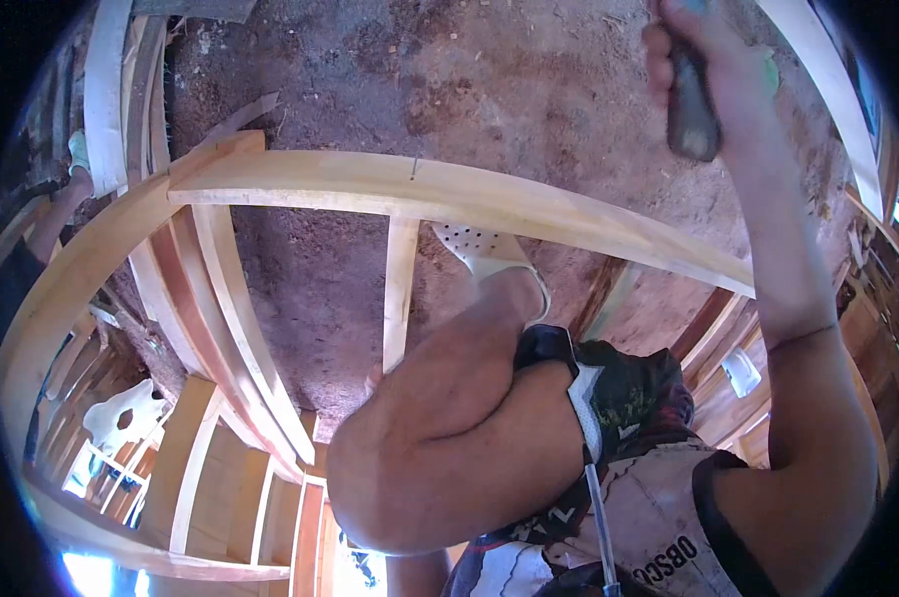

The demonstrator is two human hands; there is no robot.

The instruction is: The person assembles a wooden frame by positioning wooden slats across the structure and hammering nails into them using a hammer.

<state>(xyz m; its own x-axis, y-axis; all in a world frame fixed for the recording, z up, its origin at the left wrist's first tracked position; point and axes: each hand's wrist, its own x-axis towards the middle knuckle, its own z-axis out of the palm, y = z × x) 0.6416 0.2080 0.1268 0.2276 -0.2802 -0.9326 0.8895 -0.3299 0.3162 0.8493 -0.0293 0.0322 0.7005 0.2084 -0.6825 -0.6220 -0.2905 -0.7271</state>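
Note:
Raised at the upper right of the head view, my right hand (683, 45) is closed around a hammer (693, 114). Only its dark handle shows; the head is out of view. A pale wooden beam (529, 204) runs across in front of me, with a nail (415, 169) standing up from its face. A narrow wooden strip (400, 289) meets the beam's near edge below the nail. Beside that strip, a small part of my left hand (374, 378) shows, its fingers against the wood. My bent knee hides the rest of it.
A sandalled foot (484, 249) is on the dirt floor (390, 80) under the beam. More long boards (221, 298) lie at the left, where another person's leg (57, 214) shows. Framed timber (191, 468) stands at lower left, and a white strip (827, 80) at upper right.

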